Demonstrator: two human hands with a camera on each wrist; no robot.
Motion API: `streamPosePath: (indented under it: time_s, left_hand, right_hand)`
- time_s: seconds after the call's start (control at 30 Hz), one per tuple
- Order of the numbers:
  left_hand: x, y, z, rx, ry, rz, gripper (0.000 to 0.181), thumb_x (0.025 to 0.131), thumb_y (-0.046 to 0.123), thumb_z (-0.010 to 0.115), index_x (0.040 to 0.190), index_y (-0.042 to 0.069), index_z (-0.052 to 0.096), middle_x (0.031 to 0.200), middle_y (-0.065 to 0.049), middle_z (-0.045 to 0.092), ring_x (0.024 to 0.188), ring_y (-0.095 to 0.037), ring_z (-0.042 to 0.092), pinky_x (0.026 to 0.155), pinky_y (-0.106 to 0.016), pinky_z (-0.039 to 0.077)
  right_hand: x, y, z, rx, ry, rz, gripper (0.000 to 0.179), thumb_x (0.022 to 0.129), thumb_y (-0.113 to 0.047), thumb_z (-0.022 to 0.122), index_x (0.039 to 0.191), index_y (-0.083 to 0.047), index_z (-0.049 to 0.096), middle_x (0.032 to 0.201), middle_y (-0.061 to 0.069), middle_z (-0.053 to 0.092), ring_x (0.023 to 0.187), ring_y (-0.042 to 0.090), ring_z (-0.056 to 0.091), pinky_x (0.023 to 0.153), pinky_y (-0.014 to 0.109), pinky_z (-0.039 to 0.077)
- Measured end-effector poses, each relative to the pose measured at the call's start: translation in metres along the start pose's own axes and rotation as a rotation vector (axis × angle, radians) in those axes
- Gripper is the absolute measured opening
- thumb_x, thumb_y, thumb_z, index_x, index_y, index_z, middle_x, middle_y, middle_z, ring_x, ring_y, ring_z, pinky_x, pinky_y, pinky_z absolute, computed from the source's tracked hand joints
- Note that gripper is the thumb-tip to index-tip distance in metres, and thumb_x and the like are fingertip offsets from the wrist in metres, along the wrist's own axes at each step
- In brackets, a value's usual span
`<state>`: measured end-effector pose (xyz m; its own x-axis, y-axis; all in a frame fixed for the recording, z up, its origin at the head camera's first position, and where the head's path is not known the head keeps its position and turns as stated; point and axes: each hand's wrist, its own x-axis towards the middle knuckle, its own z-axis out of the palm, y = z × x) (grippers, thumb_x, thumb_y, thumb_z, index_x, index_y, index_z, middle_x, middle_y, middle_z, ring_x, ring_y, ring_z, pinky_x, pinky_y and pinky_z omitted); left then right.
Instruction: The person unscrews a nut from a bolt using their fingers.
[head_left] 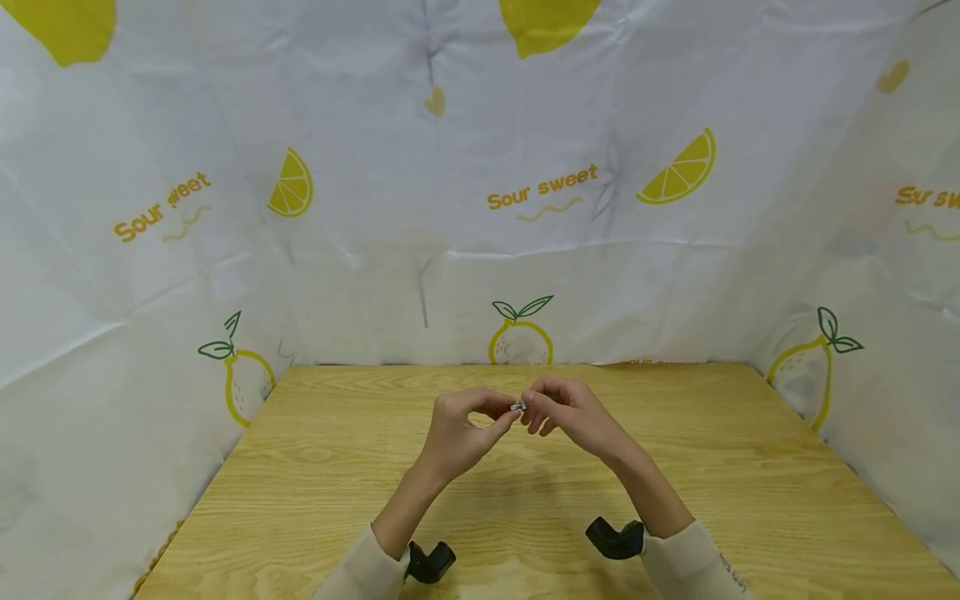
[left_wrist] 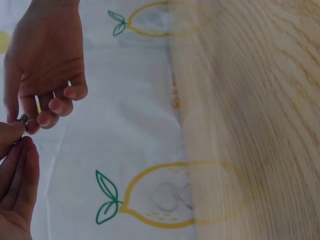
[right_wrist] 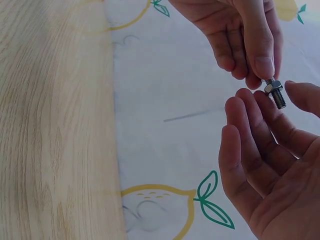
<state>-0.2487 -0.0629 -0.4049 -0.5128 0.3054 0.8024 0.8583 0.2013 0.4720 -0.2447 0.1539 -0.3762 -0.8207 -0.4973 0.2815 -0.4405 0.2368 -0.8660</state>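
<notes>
silvery metal bolt (right_wrist: 276,93) is pinched by the left hand (head_left: 465,429) above the pale wooden table (head_left: 300,475); right hand (head_left: 576,414) is loosely cupped beside it, thumb clear. twisting step prob, so right-hand pinch likely needed next.

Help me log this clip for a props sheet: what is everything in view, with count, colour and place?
threaded bolt: one, silver-grey with a hex part, pinched in the left hand
wooden table: one, light brown, below the hands
sheeting: count unclear, white with yellow, orange and green lemon print, behind and on both sides of the table
wrist devices: two, black, one at each wrist
sleeves: two, beige, on the forearms
left hand: one, bare, holding the bolt
right hand: one, bare, by the bolt; contact unclear
</notes>
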Motion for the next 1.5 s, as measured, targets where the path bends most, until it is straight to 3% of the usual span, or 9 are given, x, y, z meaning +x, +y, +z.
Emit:
streamPosePath:
  time_s: [0.4,0.53,0.6,0.77,0.87,1.03,1.23,1.37,1.5]
  left_hand:
    - [0.0002,-0.0011,0.0000,-0.008,0.004,0.030,0.006,0.090,0.002,0.079,0.095,0.006,0.080,0.086,-0.007,0.080,0.073,-0.012,0.077,0.068,-0.017,0.062]
    - [0.0004,-0.0011,0.0005,-0.002,0.009,0.042,0.006,0.089,0.002,0.079,0.095,0.005,0.079,0.085,-0.008,0.080,0.073,-0.012,0.077,0.068,-0.017,0.062]
    - [0.0007,-0.0006,0.0005,-0.003,0.008,0.038,0.006,0.089,0.002,0.080,0.095,0.005,0.079,0.085,-0.008,0.080,0.072,-0.012,0.077,0.068,-0.017,0.062]
    - [0.0003,0.0014,0.0004,-0.003,0.001,0.014,0.006,0.089,0.004,0.080,0.095,0.005,0.079,0.085,-0.007,0.080,0.073,-0.011,0.077,0.068,-0.017,0.062]
    - [-0.0003,0.0015,0.0006,0.001,-0.002,0.002,0.005,0.089,0.004,0.080,0.094,0.005,0.079,0.085,-0.007,0.080,0.073,-0.011,0.077,0.069,-0.017,0.062]
    - [-0.0001,0.0013,0.0007,0.003,-0.003,0.009,0.005,0.089,0.003,0.080,0.094,0.005,0.079,0.085,-0.007,0.080,0.073,-0.010,0.077,0.069,-0.016,0.061]
    - [0.0001,0.0014,0.0004,-0.005,-0.007,0.005,0.006,0.090,0.004,0.079,0.095,0.006,0.080,0.086,-0.006,0.080,0.073,-0.009,0.077,0.069,-0.017,0.061]
    - [-0.0003,0.0010,0.0004,-0.012,-0.010,-0.002,0.005,0.090,0.005,0.079,0.095,0.007,0.080,0.086,-0.007,0.080,0.073,-0.009,0.077,0.068,-0.017,0.062]
    - [-0.0004,0.0010,0.0005,-0.008,-0.009,-0.002,0.005,0.090,0.005,0.079,0.095,0.006,0.080,0.086,-0.007,0.080,0.074,-0.010,0.077,0.069,-0.017,0.062]
  right_hand:
    - [-0.0009,-0.0003,-0.0004,0.041,0.000,-0.041,0.018,0.104,-0.013,0.061,0.111,0.002,0.068,0.090,0.005,0.072,0.079,0.021,0.072,0.070,0.033,0.063]
    - [-0.0016,-0.0010,-0.0013,0.064,-0.017,-0.047,0.019,0.104,-0.010,0.061,0.115,0.005,0.065,0.093,0.007,0.072,0.080,0.015,0.072,0.071,0.032,0.063]
    - [-0.0020,-0.0016,-0.0018,0.066,-0.020,-0.042,0.019,0.104,-0.011,0.061,0.116,0.004,0.064,0.095,0.015,0.071,0.080,0.015,0.072,0.071,0.032,0.063]
    - [-0.0009,-0.0015,-0.0018,0.003,0.011,0.005,0.023,0.108,-0.019,0.056,0.108,0.001,0.068,0.095,0.024,0.070,0.079,0.026,0.072,0.071,0.032,0.063]
    - [0.0004,-0.0008,-0.0011,-0.035,0.032,0.043,0.029,0.108,-0.024,0.055,0.101,0.000,0.071,0.092,0.021,0.071,0.078,0.029,0.071,0.071,0.034,0.063]
    - [0.0006,-0.0012,-0.0003,-0.059,0.029,0.075,0.032,0.107,-0.026,0.057,0.095,-0.001,0.073,0.091,0.023,0.071,0.077,0.022,0.071,0.073,0.037,0.063]
    - [-0.0003,-0.0012,-0.0004,-0.020,0.016,0.048,0.023,0.105,-0.020,0.061,0.104,0.001,0.072,0.089,0.015,0.071,0.079,0.028,0.071,0.072,0.036,0.063]
    - [-0.0014,-0.0014,-0.0010,0.019,-0.001,0.007,0.019,0.104,-0.015,0.063,0.110,0.002,0.069,0.090,0.009,0.071,0.079,0.022,0.072,0.071,0.032,0.063]
    - [-0.0020,-0.0021,-0.0018,0.032,0.002,-0.016,0.018,0.104,-0.014,0.062,0.112,0.002,0.067,0.092,0.017,0.071,0.078,0.015,0.071,0.071,0.033,0.063]
